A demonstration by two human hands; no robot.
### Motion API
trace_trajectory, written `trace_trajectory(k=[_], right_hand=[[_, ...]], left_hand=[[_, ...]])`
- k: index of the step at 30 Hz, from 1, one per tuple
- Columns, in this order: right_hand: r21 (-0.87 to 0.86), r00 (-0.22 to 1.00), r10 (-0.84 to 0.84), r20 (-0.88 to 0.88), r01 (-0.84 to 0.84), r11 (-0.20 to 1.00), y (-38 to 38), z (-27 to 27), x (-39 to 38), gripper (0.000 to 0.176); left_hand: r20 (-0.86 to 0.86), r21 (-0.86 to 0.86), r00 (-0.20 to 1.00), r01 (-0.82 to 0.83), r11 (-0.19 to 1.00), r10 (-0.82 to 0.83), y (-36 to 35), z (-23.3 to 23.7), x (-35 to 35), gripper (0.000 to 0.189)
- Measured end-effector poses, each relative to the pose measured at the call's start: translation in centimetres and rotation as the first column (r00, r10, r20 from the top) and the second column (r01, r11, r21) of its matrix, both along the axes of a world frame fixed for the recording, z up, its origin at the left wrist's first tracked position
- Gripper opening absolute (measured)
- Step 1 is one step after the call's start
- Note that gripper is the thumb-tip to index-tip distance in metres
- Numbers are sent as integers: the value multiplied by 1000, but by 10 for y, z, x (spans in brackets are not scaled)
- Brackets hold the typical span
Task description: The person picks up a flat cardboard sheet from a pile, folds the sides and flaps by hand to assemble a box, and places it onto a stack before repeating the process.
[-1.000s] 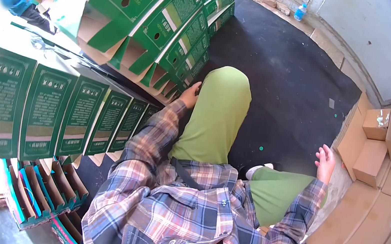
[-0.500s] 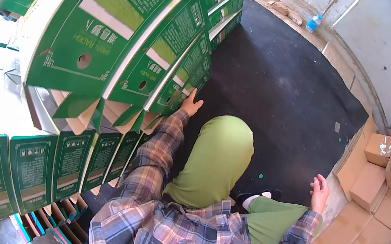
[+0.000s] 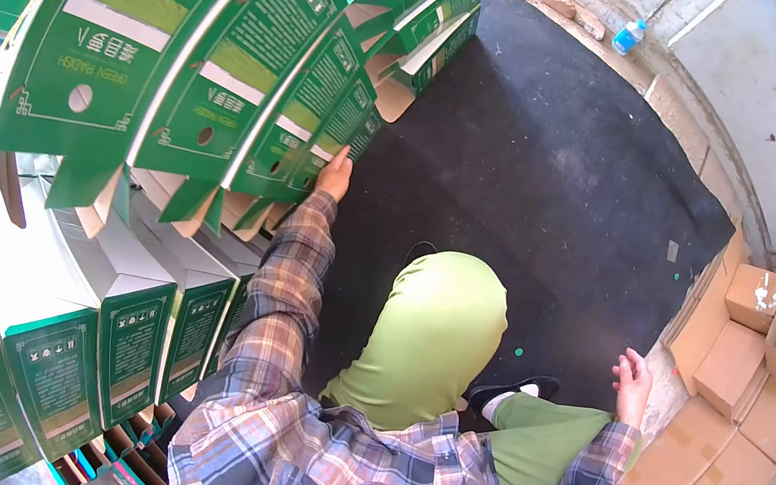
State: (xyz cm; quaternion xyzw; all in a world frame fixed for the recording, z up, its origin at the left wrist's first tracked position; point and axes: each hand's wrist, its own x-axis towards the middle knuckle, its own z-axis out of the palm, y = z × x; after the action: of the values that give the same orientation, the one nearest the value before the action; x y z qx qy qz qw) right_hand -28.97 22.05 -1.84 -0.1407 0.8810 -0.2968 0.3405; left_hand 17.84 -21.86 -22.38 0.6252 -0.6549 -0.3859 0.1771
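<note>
At the right end of a row of upright green radish cartons (image 3: 272,115), my left hand (image 3: 335,176) presses on the last carton with its fingers stretched along the printed face. Part of that hand is hidden by the carton's edge. The cartons lean together, and their lower flaps hang loose over a second row of green cartons (image 3: 133,335) below. My right hand (image 3: 631,384) hangs beside my bent leg with its fingers loosely curved and apart, holding nothing. Nearest to it are the brown cardboard boxes (image 3: 676,461) on the right.
A black mat (image 3: 543,145) covers the ground ahead. A small brown box (image 3: 751,297) sits among the cardboard at the right. By the pale wall (image 3: 769,109) stands a blue-labelled bottle (image 3: 629,36). More green cartons (image 3: 433,8) are stacked farther ahead.
My left hand and the upper row of cartons have moved to the left, and the cartons behind show more of their open flaps. My right hand has barely moved.
</note>
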Motion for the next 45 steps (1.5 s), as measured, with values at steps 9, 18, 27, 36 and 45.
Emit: trace_trajectory(k=[9,18,27,36,45], right_hand=[[34,996,89,-27,-88,996,4,-13,-12,34],[43,983,180,-29,-178,983,1,-18,-16,34],[90,974,209,-92,-200,976,4,-24,-16,36],[3,969,184,-165,-186,983,15,-31,-28,38],[-25,963,114,-242,-124,992,38,-1,-64,39]], left_hand=[[-3,107,994,-105,989,106,-19,-12,19,48],[-92,-69,965,-253,965,247,77,12,15,69],[159,446,948,-318,837,275,326,-5,116,65],[421,408,822,-549,729,383,316,-5,205,35],[424,263,783,-588,765,456,274,-1,246,29]])
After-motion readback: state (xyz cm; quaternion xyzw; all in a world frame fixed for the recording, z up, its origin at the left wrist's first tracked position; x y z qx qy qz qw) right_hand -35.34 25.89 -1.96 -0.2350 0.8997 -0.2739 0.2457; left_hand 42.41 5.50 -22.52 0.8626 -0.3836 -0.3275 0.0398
